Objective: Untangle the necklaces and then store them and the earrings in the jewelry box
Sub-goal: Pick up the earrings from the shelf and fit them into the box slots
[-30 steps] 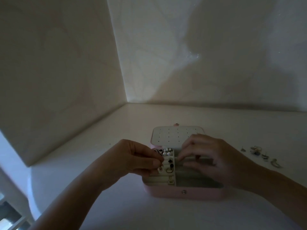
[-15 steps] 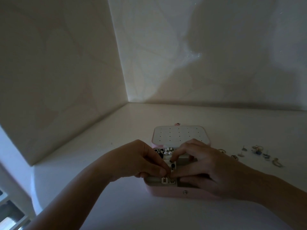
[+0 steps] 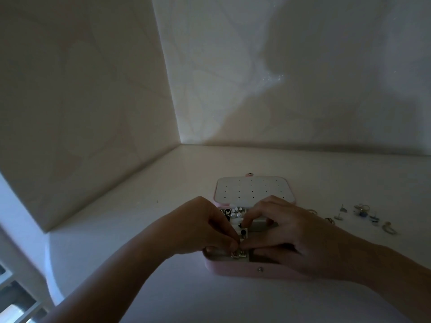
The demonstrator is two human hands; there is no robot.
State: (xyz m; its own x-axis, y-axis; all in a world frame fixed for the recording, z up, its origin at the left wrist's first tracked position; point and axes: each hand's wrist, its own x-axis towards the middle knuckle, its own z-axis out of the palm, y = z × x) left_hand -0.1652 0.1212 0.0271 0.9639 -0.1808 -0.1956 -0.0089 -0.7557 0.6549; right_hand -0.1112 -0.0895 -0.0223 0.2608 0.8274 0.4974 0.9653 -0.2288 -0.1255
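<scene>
Inspection of pink jewelry box, open on tabletop, perforated lid laid back flat behind the tray. Left hand and right hand both low over the front-left compartment, thumb and forefinger of each closed together on one small gold earring at the compartment's front edge. Two-handed pinch judged necessary: piece tiny, slot narrow, one side steadying while the other seats it. Stored earrings already filling the rear-left compartments. Loose earrings in a scattered row on the tabletop well to the right of the box, within easy reach of the right hand. No necklace identifiable in this dim light.

Against the frame one second back: hands then slightly apart and further back over the middle of the tray; now brought forward and down, fingertips touching. Box and loose row unmoved.
</scene>
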